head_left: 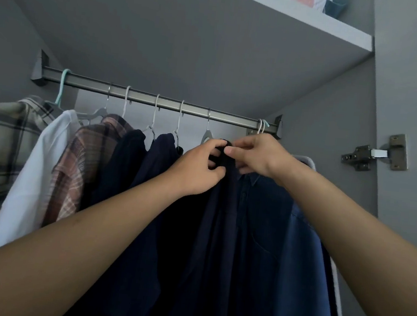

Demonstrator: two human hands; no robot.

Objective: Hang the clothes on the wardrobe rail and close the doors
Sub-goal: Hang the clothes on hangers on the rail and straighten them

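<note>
Your left hand [198,168] and right hand [256,154] pinch the collar of the dark shirt [222,210], which hangs straight down; its hem is cut off.

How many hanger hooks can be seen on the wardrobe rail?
8 on the rail: teal hook far left, then hooks at, and a pair at the right end. The hands and clothes may hide more.

Brushed metal rail [156,101], matt grey shelf [281,18], soft cloth shirts [258,240].
</note>
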